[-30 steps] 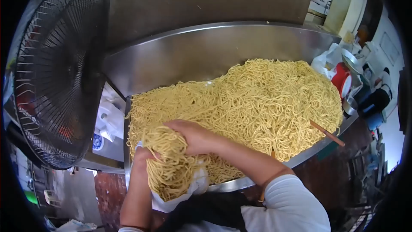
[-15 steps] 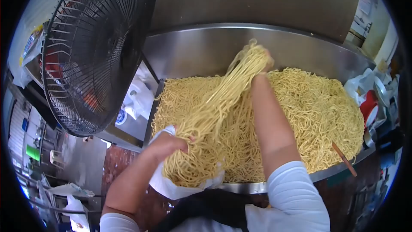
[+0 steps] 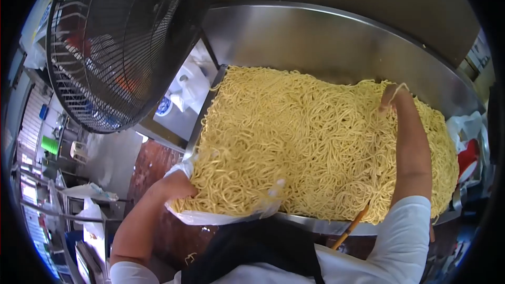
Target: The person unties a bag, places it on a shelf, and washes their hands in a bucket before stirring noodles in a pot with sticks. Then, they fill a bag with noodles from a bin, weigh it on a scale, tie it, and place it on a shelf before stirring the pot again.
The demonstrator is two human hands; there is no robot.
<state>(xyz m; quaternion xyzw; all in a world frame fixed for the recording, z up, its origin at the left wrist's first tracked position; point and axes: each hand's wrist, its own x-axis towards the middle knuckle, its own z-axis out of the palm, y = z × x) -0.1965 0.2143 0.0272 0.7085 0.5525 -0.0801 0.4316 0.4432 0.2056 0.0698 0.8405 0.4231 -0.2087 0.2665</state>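
Where the steel tray's (image 3: 315, 226) near rim meets the apron, left hand (image 3: 176, 186) gripping a white plastic bag (image 3: 210, 216) holding noodles, fingers hidden, grip unclear, chopstick (image 3: 350, 227) on rim, noodle heap (image 3: 315, 137) beyond, right hand (image 3: 392, 97) pinching strands at far side, black fan (image 3: 121, 42) rear left.

Noodles (image 3: 315, 142) on tray (image 3: 315, 227), fan (image 3: 121, 42) left.
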